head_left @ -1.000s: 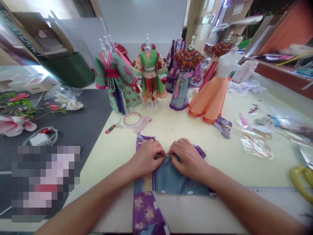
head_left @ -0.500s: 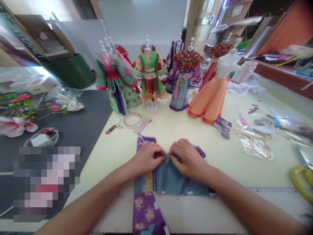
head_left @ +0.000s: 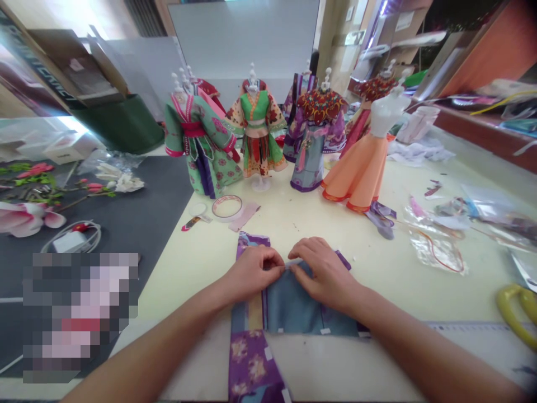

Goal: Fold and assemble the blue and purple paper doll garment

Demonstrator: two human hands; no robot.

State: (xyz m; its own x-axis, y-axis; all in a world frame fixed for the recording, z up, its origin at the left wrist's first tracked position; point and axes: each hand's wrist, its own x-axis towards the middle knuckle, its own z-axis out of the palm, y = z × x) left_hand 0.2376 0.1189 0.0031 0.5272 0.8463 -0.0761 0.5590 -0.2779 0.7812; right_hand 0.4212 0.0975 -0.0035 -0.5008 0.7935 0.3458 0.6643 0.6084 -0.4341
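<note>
A blue-grey piece of fabric [head_left: 293, 308] with small white tabs along its near edge lies flat on the table in front of me. My left hand [head_left: 258, 271] pinches its far edge near the left corner, thumb against forefinger. My right hand [head_left: 323, 271] rests over the same piece. Its thumb touches the far edge, while the forefinger is lifted apart from it. A thin pale strip shows along that edge between them. Beneath my left wrist runs a long purple patterned fabric strip [head_left: 251, 358], also with white tabs. My right palm hides part of the blue piece.
Several dressed doll mannequins stand at the back, including one with an orange skirt [head_left: 361, 173]. A tape roll [head_left: 227, 206] lies mid-left. Yellow-handled scissors [head_left: 514, 308] and a ruler [head_left: 457, 330] are at the right. A charger [head_left: 69, 242] sits on the dark mat [head_left: 142, 224].
My right forefinger has lifted away from the thumb, uncovering the pale strip at the fabric's far edge. My left hand keeps its pinch in nearly the same place.
</note>
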